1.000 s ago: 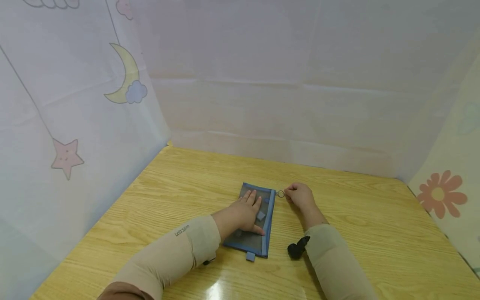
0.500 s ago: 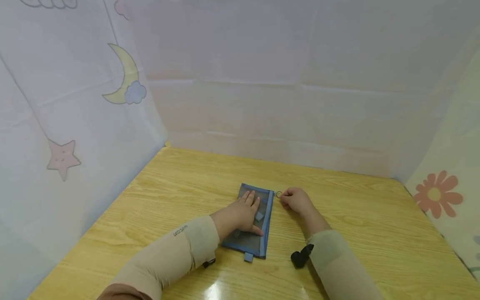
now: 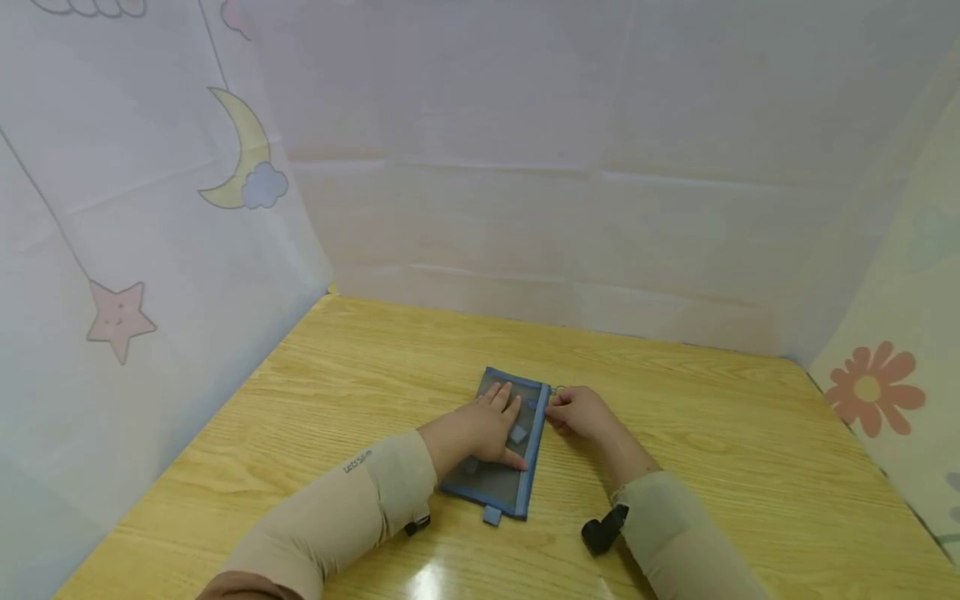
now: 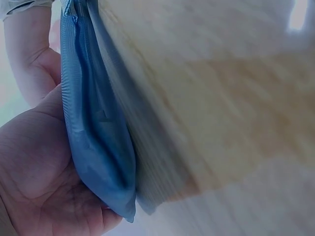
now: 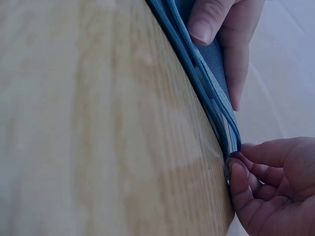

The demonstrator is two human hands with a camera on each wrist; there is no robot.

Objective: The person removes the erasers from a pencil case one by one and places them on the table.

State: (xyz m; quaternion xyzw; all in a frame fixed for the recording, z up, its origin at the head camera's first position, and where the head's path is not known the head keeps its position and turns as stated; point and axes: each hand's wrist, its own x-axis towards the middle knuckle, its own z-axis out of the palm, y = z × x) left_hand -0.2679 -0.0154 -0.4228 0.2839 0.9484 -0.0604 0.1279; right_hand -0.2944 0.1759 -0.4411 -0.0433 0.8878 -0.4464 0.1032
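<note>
A blue mesh zipper pouch (image 3: 498, 485) lies flat on the table, its zipper edge (image 5: 206, 86) to the right. My left hand (image 3: 483, 429) rests on the pouch, fingers spread and straight, and presses it down. At the far end of the zipper, thumb and fingers of my right hand (image 3: 585, 412) pinch the pouch's edge; the exact spot is partly hidden behind the fingertips. A small metal ring (image 3: 557, 389) shows just beyond that hand. In the left wrist view the pouch's side (image 4: 93, 123) lies along the left palm.
Under the hands is a wood-grain table (image 3: 712, 467). A printed cloth (image 3: 465, 217) encloses it at the back and sides. Each sleeve has a black wrist device (image 3: 603, 531) on it. A fabric tab (image 3: 492, 515) sticks out from the pouch's near end.
My right hand has moved left from the ring to the pouch's zipper edge, and its fingers now pinch there. The left hand stays on the pouch.
</note>
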